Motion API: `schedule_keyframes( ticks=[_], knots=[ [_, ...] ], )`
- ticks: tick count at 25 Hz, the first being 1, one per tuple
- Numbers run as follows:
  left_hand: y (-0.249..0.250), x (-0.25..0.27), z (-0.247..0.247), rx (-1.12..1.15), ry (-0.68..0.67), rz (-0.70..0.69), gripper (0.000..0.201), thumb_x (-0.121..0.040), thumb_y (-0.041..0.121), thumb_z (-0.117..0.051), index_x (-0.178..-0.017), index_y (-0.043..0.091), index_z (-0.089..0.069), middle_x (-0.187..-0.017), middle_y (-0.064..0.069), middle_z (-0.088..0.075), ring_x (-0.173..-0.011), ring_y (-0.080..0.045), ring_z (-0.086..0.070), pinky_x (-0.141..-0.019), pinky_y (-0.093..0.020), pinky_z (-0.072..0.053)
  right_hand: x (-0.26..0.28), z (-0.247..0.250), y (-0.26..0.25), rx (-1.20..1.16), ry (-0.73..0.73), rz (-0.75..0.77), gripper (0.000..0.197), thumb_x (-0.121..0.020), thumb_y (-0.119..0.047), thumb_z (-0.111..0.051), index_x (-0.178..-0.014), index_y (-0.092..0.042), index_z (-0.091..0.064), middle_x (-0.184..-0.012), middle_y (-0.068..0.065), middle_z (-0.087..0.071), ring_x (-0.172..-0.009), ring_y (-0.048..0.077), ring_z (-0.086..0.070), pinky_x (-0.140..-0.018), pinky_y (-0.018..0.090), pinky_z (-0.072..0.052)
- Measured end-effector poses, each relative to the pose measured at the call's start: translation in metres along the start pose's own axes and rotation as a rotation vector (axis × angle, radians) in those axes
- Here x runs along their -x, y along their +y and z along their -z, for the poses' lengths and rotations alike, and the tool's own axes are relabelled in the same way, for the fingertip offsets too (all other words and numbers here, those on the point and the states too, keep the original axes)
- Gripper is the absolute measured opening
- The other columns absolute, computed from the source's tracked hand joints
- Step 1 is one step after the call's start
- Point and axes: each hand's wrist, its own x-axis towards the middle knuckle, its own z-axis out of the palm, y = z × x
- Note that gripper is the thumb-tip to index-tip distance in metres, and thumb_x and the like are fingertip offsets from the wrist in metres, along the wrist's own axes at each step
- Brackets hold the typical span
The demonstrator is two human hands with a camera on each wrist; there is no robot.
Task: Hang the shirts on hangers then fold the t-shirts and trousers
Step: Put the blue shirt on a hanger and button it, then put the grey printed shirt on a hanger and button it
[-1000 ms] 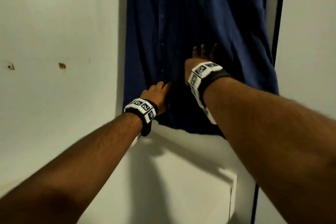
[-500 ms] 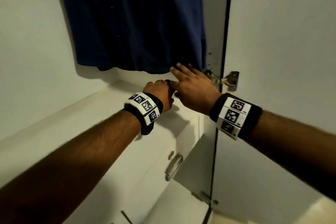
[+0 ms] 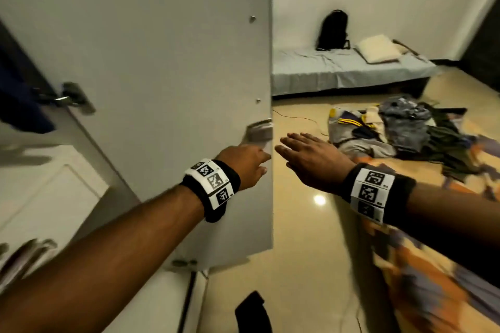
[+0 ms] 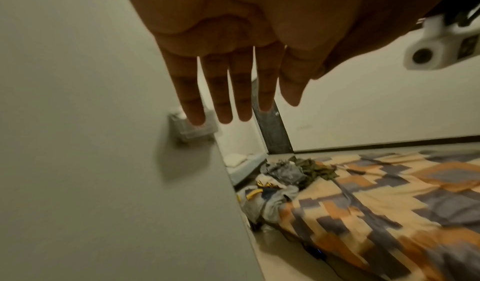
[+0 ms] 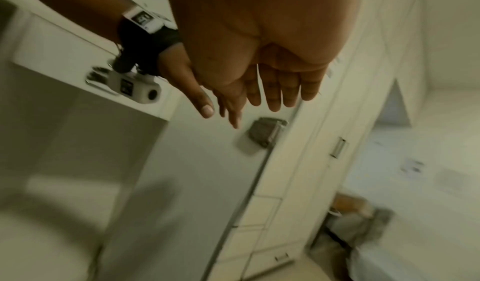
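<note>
No readable brands; wrist bands carry only black-and-white marker squares. Left hand reaches flat toward the wardrobe door near its metal latch, fingers straight, holding nothing. Right hand hovers just beside the door edge, fingers extended, empty. Clothes pile lies on the patterned blanket on the floor, well apart from both hands. Blue shirt shows only at far left. Versus half a second ago, the view has swung right off the shirt, and both hands have left its hem.

Two hands, one wardrobe door, one backpack, one pillow, one clothes pile
</note>
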Motion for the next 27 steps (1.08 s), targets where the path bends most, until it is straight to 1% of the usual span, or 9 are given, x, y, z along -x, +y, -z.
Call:
schedule_keyframes(
  ticks=[2,4,6,8,12,14,19,22,27],
  knots=[
    [0.051,-0.051,-0.047,0.022,-0.136,-0.045,0.045,-0.097,0.035,-0.046,-0.141,0.028,-0.041,-0.142,0.002,-0.046,-0.128,-0.024,-0.044,-0.103,-0.040,-0.040,0.056,-0.039,0.051,-0.039,-0.152,-0.192,0.045,-0.098,-0.022,-0.046,-0.142,-0.012,-0.041,-0.145,0.013,-0.045,-0.137,0.030,-0.036,-0.114,0.041,-0.026],
    [0.090,-0.092,-0.090,0.024,-0.275,-0.057,0.048,-0.098,0.034,-0.045,-0.144,0.026,-0.036,-0.146,-0.001,-0.040,-0.133,-0.025,-0.038,-0.106,-0.041,-0.036,0.099,-0.076,0.094,-0.107,-0.229,-0.393,0.045,-0.097,-0.020,-0.044,-0.141,-0.011,-0.041,-0.142,0.012,-0.046,-0.136,0.030,-0.035,-0.113,0.040,-0.027],
    [0.116,-0.127,-0.119,0.036,-0.338,-0.086,0.050,-0.098,0.034,-0.045,-0.146,0.026,-0.032,-0.147,-0.002,-0.039,-0.133,-0.027,-0.037,-0.106,-0.040,-0.035,0.127,-0.106,0.127,-0.149,-0.289,-0.538,0.042,-0.097,-0.019,-0.043,-0.138,-0.011,-0.043,-0.139,0.013,-0.048,-0.134,0.031,-0.037,-0.110,0.041,-0.031],
    [0.143,-0.169,-0.135,0.029,-0.341,-0.158,0.051,-0.097,0.034,-0.045,-0.145,0.026,-0.032,-0.146,-0.002,-0.040,-0.132,-0.027,-0.038,-0.105,-0.040,-0.036,0.144,-0.131,0.162,-0.142,-0.343,-0.647,0.041,-0.096,-0.018,-0.042,-0.136,-0.012,-0.044,-0.137,0.014,-0.049,-0.132,0.032,-0.040,-0.107,0.042,-0.035],
    [0.177,-0.276,-0.152,0.011,-0.329,-0.275,0.050,-0.097,0.033,-0.046,-0.144,0.026,-0.033,-0.143,-0.001,-0.042,-0.132,-0.026,-0.037,-0.103,-0.041,-0.037,0.154,-0.177,0.238,-0.119,-0.444,-0.772,0.040,-0.098,-0.020,-0.041,-0.137,-0.012,-0.042,-0.135,0.017,-0.049,-0.128,0.036,-0.042,-0.106,0.046,-0.036],
    [0.181,-0.323,-0.158,0.019,-0.335,-0.294,0.051,-0.096,0.033,-0.047,-0.144,0.026,-0.033,-0.143,-0.001,-0.042,-0.132,-0.026,-0.037,-0.103,-0.041,-0.037,0.157,-0.198,0.268,-0.142,-0.501,-0.858,0.043,-0.096,-0.023,-0.045,-0.138,-0.013,-0.039,-0.135,0.018,-0.049,-0.129,0.037,-0.041,-0.107,0.048,-0.035],
    [0.197,-0.443,-0.161,0.029,-0.390,-0.361,0.052,-0.094,0.032,-0.048,-0.144,0.027,-0.033,-0.144,-0.001,-0.041,-0.132,-0.026,-0.037,-0.103,-0.040,-0.039,0.154,-0.236,0.346,-0.213,-0.597,-1.081,0.043,-0.092,-0.021,-0.050,-0.133,-0.012,-0.043,-0.138,0.016,-0.047,-0.129,0.034,-0.041,-0.107,0.045,-0.034],
    [0.216,-0.507,-0.158,0.062,-0.368,-0.399,0.048,-0.093,0.030,-0.051,-0.140,0.025,-0.040,-0.141,-0.002,-0.044,-0.130,-0.026,-0.040,-0.102,-0.040,-0.040,0.146,-0.248,0.393,-0.245,-0.568,-1.114,0.044,-0.093,-0.020,-0.049,-0.135,-0.012,-0.042,-0.138,0.016,-0.047,-0.129,0.033,-0.041,-0.108,0.044,-0.033],
    [0.254,-0.639,-0.154,0.115,-0.390,-0.426,0.049,-0.090,0.026,-0.053,-0.138,0.024,-0.044,-0.141,-0.001,-0.047,-0.128,-0.024,-0.043,-0.101,-0.036,-0.040,0.120,-0.277,0.519,-0.283,-0.547,-1.103,0.046,-0.096,-0.022,-0.047,-0.140,-0.011,-0.039,-0.141,0.017,-0.043,-0.134,0.035,-0.036,-0.110,0.046,-0.030]
  ],
)
